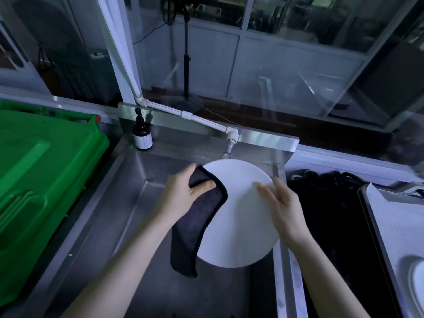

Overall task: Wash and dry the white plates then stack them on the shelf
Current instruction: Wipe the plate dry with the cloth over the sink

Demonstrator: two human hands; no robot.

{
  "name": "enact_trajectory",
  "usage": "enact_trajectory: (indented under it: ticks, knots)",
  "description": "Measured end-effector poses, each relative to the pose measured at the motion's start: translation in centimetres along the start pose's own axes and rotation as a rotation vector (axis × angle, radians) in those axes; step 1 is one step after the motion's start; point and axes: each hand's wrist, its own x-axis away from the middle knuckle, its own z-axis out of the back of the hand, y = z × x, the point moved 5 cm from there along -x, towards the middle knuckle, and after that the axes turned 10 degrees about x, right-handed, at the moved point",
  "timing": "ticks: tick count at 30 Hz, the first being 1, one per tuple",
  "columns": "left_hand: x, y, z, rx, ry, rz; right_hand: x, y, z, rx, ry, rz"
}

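Both forearms are cut off by the bottom edge of the view. At the lower right corner a second plate shows only as a white sliver on a tray that also runs out of view. Between the tray and the sink lies a dark, tangled heap, too dim to make out.

The plate is held up above the steel sink, touching nothing but the hands and the cloth. It is round, plain white and matt, its face tilted towards the camera. Its left edge is hidden under a dark grey cloth, which folds over the rim and hangs down below it.

The left hand pinches the cloth onto the plate's left rim, thumb on the front, fingers reaching round behind. The right hand grasps the right rim, back of the hand up, thumb flat on the plate's face. Its fingers go over the edge, and their tips are hidden behind the plate.

On the left a green bin is cut off by the frame. A brown pump bottle stands at the sink's back left corner. The tap, fed by a white pipe, sits just beyond the plate's top edge. Behind it, a window shows dim reflections.
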Motion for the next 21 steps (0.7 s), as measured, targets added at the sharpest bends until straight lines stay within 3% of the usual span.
enact_trajectory:
  ticks: [5,7,10,12,14,19,21]
  knots:
    - [-0.7,1.5,-2.3,-0.118,-0.338,-0.069,-0.2,-3.1,-1.6,0.32,-0.243,0.228]
    - [-0.5,1.3,-1.9,-0.046,-0.277,-0.028,-0.3,-3.3,-0.9,0.242,-0.219,0.223]
    - [0.6,0.3,-0.1,0.122,-0.008,0.069,-0.4,-2.2,0.9,0.012,-0.028,0.098]
    - [1.1,-0.3,0.5,0.167,0.061,0.116,0.1,-1.5,0.9,-0.062,0.05,0.046]
    - [0.7,-0.2,0.6,0.112,0.011,0.126,0.3,-1.6,0.5,-0.029,0.01,0.059]
    - [-0.3,2.3,-1.3,-0.076,-0.307,0.006,0.4,-4.0,-1.5,0.297,-0.246,0.266]
    - [-0.3,2.4,-1.3,-0.046,-0.285,0.008,0.3,-4.4,-1.1,0.263,-0.216,0.277]
